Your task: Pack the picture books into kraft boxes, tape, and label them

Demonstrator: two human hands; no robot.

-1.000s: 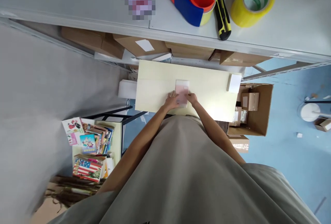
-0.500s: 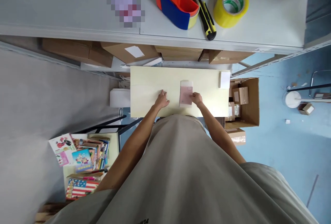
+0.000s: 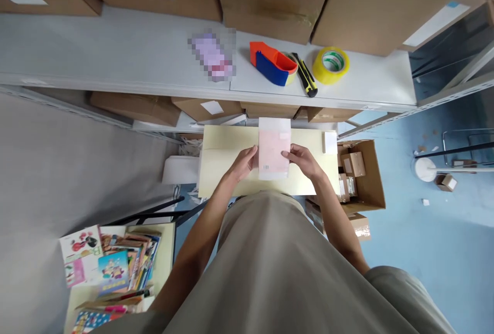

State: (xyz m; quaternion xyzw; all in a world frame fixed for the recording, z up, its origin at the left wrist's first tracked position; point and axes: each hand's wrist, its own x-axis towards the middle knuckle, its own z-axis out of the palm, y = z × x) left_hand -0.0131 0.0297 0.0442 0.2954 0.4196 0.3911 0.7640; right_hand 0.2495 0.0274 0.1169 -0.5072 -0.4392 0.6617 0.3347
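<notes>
A pink booklet (image 3: 273, 151) in a clear, whitish sleeve is held up over the pale yellow tabletop (image 3: 227, 141), in front of my body. My right hand (image 3: 304, 161) pinches its right edge, thumb on the front and fingers behind. At the opposite edge is my left hand (image 3: 245, 163), its thumb upright against the side and its other fingers partly hidden. A small white stack (image 3: 330, 142) lies at the table's right end.
A grey shelf (image 3: 154, 61) beyond the table carries an orange-and-blue tape dispenser (image 3: 272, 64), a utility knife (image 3: 305, 75), a yellow tape roll (image 3: 331, 66) and cardboard boxes (image 3: 270, 7). An open carton (image 3: 370, 174) stands right; books (image 3: 113, 267) lie lower left.
The booklet has come up off the table towards me. My left hand has moved from the tabletop to its left edge, while my right keeps its grip. The view has tilted up.
</notes>
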